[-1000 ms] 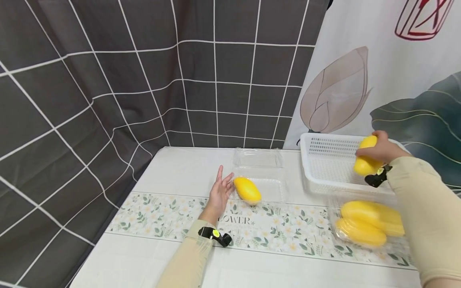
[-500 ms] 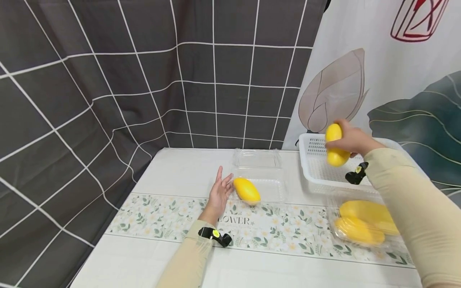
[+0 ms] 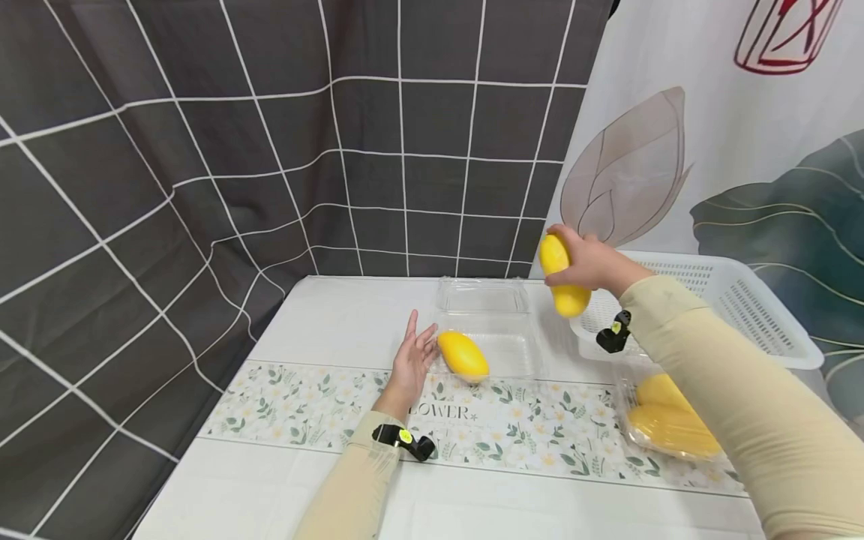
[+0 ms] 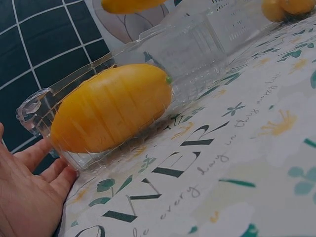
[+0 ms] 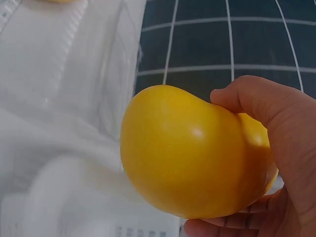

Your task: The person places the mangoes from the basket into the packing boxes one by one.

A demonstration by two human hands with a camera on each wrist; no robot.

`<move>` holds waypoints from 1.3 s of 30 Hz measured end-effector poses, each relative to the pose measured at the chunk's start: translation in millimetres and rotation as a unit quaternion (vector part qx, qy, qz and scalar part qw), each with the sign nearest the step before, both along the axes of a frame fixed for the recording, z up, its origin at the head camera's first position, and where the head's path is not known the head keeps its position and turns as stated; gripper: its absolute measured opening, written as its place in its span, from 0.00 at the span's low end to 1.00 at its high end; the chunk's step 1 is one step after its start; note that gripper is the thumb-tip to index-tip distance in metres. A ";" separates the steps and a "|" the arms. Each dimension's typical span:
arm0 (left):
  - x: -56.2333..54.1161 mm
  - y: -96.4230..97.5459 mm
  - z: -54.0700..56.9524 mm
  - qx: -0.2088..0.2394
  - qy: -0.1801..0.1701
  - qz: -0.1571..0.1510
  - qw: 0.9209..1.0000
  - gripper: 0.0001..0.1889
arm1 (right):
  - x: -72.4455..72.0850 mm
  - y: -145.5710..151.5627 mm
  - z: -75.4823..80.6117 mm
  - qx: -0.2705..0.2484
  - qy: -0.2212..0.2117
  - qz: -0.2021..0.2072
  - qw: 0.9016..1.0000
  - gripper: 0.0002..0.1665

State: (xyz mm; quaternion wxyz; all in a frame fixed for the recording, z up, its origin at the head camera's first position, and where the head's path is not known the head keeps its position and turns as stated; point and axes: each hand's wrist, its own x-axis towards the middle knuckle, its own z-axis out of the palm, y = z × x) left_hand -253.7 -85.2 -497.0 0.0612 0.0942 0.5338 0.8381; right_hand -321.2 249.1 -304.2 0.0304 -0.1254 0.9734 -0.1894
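My right hand [image 3: 590, 262] grips a yellow mango [image 3: 568, 289] in the air, over the left end of the white basket. The right wrist view shows the thumb on top of this mango [image 5: 182, 153] and fingers beneath it. A second mango [image 3: 463, 355] lies in the left part of a clear plastic clamshell box [image 3: 520, 356], whose lid is folded back. Beside that box rests my left hand [image 3: 410, 367], fingers spread. In the left wrist view its fingertips [image 4: 64, 173] are right at the box's end wall.
The white perforated basket [image 3: 763, 307] stands at the back right. In front of it, a clear box [image 3: 624, 435] holds yellow mangoes [image 3: 671, 427], partly hidden by my right sleeve. A dark checked curtain [image 3: 439, 180] hangs behind the table [image 3: 337, 315].
My right hand has carried the mango left, from inside the basket to above its left end. The left hand and the mango in the box have stayed put.
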 end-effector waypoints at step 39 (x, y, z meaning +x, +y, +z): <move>-1.4 2.1 1.8 -0.002 -0.005 0.006 1.000 0.33 | 27.5 -92.1 -82.7 0.113 -0.011 0.154 0.982 0.52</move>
